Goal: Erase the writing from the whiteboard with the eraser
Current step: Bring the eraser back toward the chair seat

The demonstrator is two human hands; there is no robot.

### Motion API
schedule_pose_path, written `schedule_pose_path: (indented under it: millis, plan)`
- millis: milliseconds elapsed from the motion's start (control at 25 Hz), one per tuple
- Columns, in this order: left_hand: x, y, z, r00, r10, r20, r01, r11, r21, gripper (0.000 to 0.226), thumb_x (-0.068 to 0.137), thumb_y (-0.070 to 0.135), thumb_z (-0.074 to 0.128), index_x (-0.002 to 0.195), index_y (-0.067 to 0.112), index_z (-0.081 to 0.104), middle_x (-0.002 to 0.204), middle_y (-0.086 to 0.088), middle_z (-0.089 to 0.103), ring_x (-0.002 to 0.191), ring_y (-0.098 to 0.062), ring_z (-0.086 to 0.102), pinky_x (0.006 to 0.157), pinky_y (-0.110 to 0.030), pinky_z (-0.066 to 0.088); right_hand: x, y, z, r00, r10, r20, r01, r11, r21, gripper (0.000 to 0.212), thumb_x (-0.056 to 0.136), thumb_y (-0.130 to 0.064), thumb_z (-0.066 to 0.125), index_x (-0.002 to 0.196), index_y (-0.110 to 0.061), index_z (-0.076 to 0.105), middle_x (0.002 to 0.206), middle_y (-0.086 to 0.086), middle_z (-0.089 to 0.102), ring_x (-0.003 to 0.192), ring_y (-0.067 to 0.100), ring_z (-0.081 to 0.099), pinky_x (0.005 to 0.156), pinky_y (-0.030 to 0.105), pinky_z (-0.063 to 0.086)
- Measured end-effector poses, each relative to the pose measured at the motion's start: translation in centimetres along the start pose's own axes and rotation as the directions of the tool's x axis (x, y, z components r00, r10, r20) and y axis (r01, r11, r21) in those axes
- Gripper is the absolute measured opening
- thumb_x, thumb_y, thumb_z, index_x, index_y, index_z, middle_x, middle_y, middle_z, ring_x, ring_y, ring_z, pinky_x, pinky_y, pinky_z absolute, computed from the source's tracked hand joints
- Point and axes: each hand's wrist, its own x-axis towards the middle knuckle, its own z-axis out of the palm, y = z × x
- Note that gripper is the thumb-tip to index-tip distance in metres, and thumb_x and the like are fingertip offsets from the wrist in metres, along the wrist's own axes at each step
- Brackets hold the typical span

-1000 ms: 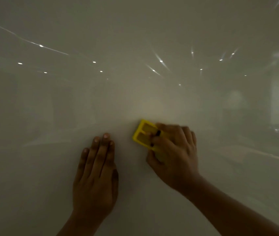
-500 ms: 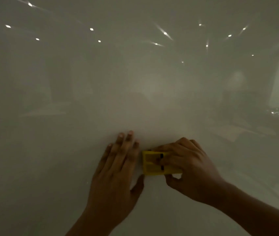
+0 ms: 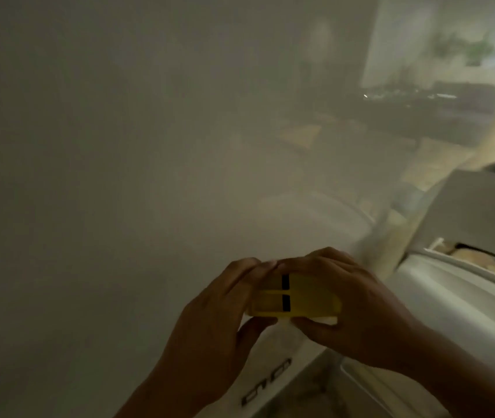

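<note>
The glossy whiteboard [image 3: 119,176] fills most of the view; I see no writing on the part that shows, only dim reflections. A yellow eraser [image 3: 303,297] with two short black marks sits low in the middle, held between both hands. My left hand [image 3: 219,321] grips its left end, thumb underneath and fingers over the top. My right hand [image 3: 361,309] grips its right end the same way. Whether the eraser touches the board I cannot tell.
The board's lower right edge [image 3: 391,254] runs diagonally. Beyond it stands a white rounded piece of furniture [image 3: 451,291] and a pale box-like surface [image 3: 481,212]. A small dark logo [image 3: 266,383] sits near the board's bottom edge.
My left hand has left the board and taken hold of the eraser's left end. The view has swung down and right, showing the board's edge and furniture.
</note>
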Motion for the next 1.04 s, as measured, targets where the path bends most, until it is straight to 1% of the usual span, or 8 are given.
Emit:
schedule_pose_path:
  millis: [80, 160, 280, 400, 560, 640, 800, 1040]
  plan:
    - [1.4, 0.3, 3.9, 0.998, -0.02, 0.054, 0.026, 0.994, -0.106, 0.06, 0.089, 0.039, 0.066, 0.139, 0.055, 0.035, 0.136, 0.041, 0.034, 0.127, 0.016, 0.036, 0.099, 0.008, 0.026, -3.7, 3.8, 0.6, 0.974, 0.223, 0.038, -0.225, 0.973, 0.045, 0.079, 0.073, -0.057, 0.075, 0.139, -0.059, 0.03, 0.142, -0.041, 0.036, 0.127, -0.016, 0.035, 0.105, 0.02, 0.036]
    - [3.5, 0.7, 9.2, 0.991, -0.045, 0.129, 0.069, 0.98, -0.189, 0.065, 0.086, 0.029, 0.072, 0.131, 0.061, 0.036, 0.133, 0.041, 0.038, 0.124, 0.021, 0.036, 0.098, 0.007, 0.025, -8.5, 8.1, 1.5, 0.856, 0.516, -0.024, -0.505, 0.846, 0.171, 0.086, 0.074, -0.04, 0.084, 0.141, -0.051, 0.031, 0.143, -0.033, 0.036, 0.129, -0.009, 0.036, 0.103, 0.019, 0.039]
    - [6.5, 1.6, 16.5, 0.965, -0.052, 0.257, 0.114, 0.966, -0.233, 0.069, 0.085, 0.023, 0.073, 0.131, 0.058, 0.034, 0.136, 0.034, 0.04, 0.125, 0.014, 0.042, 0.101, 0.005, 0.027, -13.3, 12.4, 2.4, 0.566, 0.817, 0.11, -0.7, 0.405, 0.588, 0.076, 0.08, -0.007, 0.079, 0.14, -0.035, 0.041, 0.131, -0.011, 0.054, 0.116, 0.008, 0.057, 0.074, 0.013, 0.054]
    - [10.1, 4.2, 25.0, 0.92, -0.109, 0.377, 0.206, 0.952, -0.228, 0.068, 0.086, 0.01, 0.069, 0.143, 0.036, 0.044, 0.15, 0.014, 0.045, 0.138, -0.006, 0.044, 0.114, -0.014, 0.033, -17.0, 17.8, 2.5, 0.375, 0.907, 0.191, -0.711, 0.149, 0.687, 0.073, 0.083, -0.001, 0.074, 0.146, -0.02, 0.042, 0.131, -0.004, 0.057, 0.11, 0.009, 0.06, 0.078, 0.02, 0.056]
    - [14.5, 8.4, 34.5, 0.852, -0.185, 0.49, 0.34, 0.907, -0.248, 0.069, 0.089, 0.009, 0.064, 0.149, 0.023, 0.035, 0.147, 0.004, 0.046, 0.127, -0.008, 0.049, 0.095, -0.007, 0.029, -20.4, 25.1, 1.2, 0.165, 0.975, 0.151, -0.677, 0.0, 0.736, 0.07, 0.086, -0.003, 0.072, 0.148, -0.016, 0.042, 0.14, 0.005, 0.056, 0.121, 0.021, 0.058, 0.067, 0.016, 0.052]
    - [16.6, 10.1, 38.3, 0.834, -0.18, 0.521, 0.346, 0.907, -0.241, 0.065, 0.089, 0.011, 0.065, 0.146, 0.021, 0.036, 0.144, 0.0, 0.042, 0.12, -0.013, 0.052, 0.092, -0.013, 0.035, -21.8, 28.7, 0.4, 0.103, 0.986, 0.132, -0.69, -0.025, 0.724, 0.068, 0.088, -0.01, 0.072, 0.148, -0.02, 0.041, 0.139, 0.006, 0.055, 0.12, 0.022, 0.058, 0.068, 0.016, 0.048]
    - [20.7, 12.4, 44.7, 0.8, -0.207, 0.564, 0.37, 0.909, -0.193, 0.063, 0.086, 0.012, 0.072, 0.141, 0.021, 0.042, 0.136, -0.004, 0.033, 0.109, -0.022, 0.057, 0.099, -0.035, 0.053, -24.2, 35.8, 0.2, 0.015, 0.993, 0.121, -0.742, -0.07, 0.667, 0.061, 0.092, -0.019, 0.069, 0.147, -0.02, 0.044, 0.109, 0.001, 0.063, 0.097, 0.013, 0.062, 0.069, 0.019, 0.047]
    - [23.0, 12.4, 52.5, 0.727, -0.311, 0.612, 0.487, 0.862, -0.141, 0.075, 0.085, 0.009, 0.074, 0.15, 0.02, 0.038, 0.141, -0.005, 0.039, 0.126, -0.025, 0.053, 0.109, -0.031, 0.042, -26.1, 42.3, 3.4, -0.147, 0.942, 0.3, -0.662, -0.319, 0.678, 0.063, 0.093, -0.023, 0.067, 0.149, -0.009, 0.041, 0.126, 0.01, 0.055, 0.113, 0.027, 0.054, 0.104, 0.044, 0.047]
